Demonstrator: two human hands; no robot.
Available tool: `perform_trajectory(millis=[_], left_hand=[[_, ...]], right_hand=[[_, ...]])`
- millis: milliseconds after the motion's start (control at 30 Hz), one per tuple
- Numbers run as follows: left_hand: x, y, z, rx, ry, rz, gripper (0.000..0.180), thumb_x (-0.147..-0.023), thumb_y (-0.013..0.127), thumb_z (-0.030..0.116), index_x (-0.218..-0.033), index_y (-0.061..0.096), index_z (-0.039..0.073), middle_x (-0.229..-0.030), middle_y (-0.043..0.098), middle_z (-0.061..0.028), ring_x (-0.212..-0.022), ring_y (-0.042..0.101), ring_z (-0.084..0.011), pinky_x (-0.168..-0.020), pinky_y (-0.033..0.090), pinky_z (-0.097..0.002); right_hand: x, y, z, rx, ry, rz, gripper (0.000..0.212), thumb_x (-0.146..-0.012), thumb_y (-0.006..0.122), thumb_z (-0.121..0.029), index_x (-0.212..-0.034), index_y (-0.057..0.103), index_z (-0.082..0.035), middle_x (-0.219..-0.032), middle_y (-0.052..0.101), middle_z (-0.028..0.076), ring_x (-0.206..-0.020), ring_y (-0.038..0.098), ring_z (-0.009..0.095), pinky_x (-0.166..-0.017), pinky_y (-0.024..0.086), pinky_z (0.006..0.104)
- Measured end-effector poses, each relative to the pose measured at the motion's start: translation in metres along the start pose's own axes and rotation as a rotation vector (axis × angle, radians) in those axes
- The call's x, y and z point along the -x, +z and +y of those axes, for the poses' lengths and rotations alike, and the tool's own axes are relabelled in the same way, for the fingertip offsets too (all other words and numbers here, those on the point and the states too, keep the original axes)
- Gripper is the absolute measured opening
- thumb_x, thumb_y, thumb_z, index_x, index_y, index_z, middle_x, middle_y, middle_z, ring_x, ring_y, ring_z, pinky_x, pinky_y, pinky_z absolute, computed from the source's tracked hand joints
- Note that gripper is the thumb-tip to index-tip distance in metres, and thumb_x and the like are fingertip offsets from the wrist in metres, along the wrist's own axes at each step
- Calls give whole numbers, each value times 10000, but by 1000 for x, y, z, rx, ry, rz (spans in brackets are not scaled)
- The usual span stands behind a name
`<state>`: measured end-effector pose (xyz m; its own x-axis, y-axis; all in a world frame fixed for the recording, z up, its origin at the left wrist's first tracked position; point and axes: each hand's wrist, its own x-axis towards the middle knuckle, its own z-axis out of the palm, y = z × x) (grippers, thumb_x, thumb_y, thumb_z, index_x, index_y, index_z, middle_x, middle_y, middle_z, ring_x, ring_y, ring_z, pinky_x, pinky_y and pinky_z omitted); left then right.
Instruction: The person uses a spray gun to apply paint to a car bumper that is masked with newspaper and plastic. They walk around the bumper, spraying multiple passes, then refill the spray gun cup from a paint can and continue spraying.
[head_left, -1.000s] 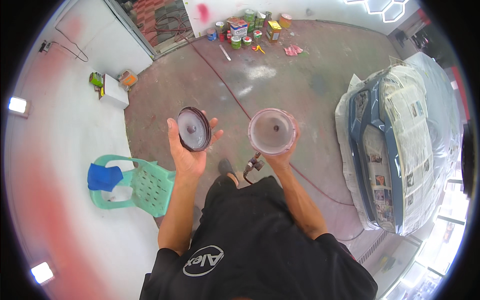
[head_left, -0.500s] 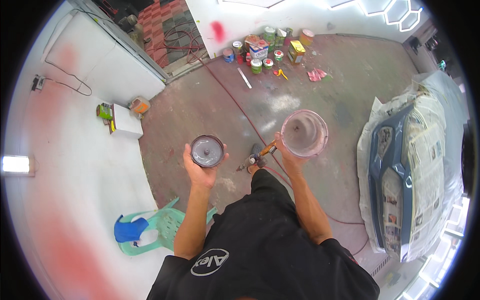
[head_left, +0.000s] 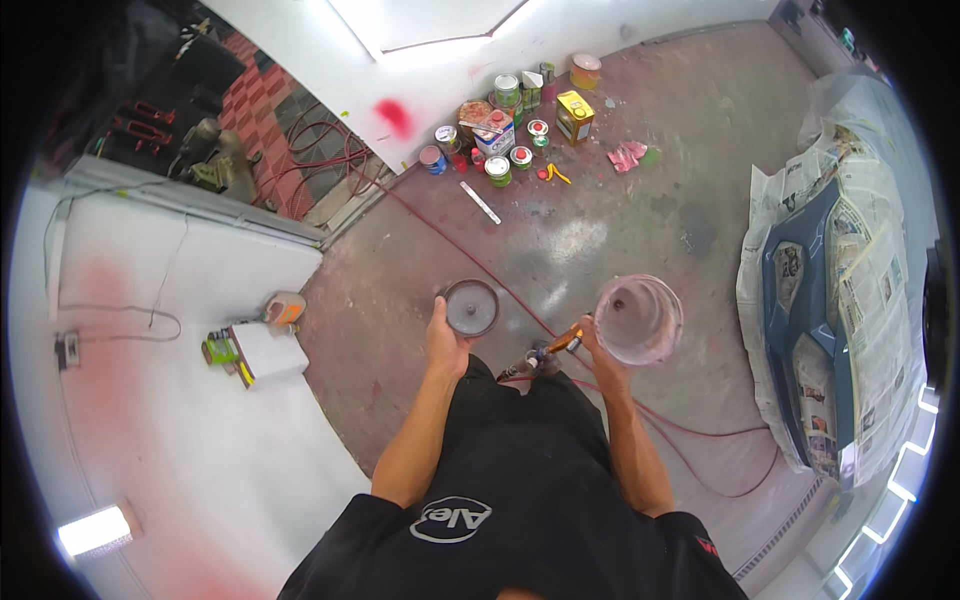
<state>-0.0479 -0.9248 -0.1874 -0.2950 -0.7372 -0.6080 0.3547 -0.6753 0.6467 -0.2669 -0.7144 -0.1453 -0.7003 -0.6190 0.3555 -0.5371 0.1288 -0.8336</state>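
Translucent plastic cup, matt grey lid, rough stained concrete floor.

black short-sleeve tee, white oval chest logo, bare forearms

Lid in left hand, cup in right hand; cans on floor ahead; car panel far right

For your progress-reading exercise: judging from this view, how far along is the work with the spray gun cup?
Done: the round lid is off, held apart in the left hand. In hand: the right hand holds the spray gun with its open translucent cup. Left: the cup appears unfilled, the paint cans sit far off, and the masked blue panel waits.
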Motion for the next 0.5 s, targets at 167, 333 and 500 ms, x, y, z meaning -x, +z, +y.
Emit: perform_trajectory(millis=[167,333,500], left_hand=[[-169,-17,5,-191,-92,62,545,-1190,519,506,-1510,568,67,-1394,700,-140,-1232,736,-312,-910,674,-535],[-349,-56,-12,-289,-174,213,523,-1184,549,466,-1518,548,63,-1435,642,-166,-1216,716,-326,-915,675,-550],[-522,-113,-61,-518,-288,252,504,-1177,541,445,-1554,518,112,-1395,619,-136,-1161,678,-296,-942,655,-515]], right_hand=[[-2,46,45,221,48,-91,405,-994,831,-141,-1376,717,-69,-1242,789,108,-1107,770,273,-1000,622,441],[-14,96,53,346,211,-67,620,-951,836,-317,-1463,580,-78,-1297,738,137,-1153,739,294,-1039,602,465],[-48,173,63,373,400,134,857,-909,840,-492,-1551,442,-87,-1353,686,167,-1199,708,314,-1079,583,490]])
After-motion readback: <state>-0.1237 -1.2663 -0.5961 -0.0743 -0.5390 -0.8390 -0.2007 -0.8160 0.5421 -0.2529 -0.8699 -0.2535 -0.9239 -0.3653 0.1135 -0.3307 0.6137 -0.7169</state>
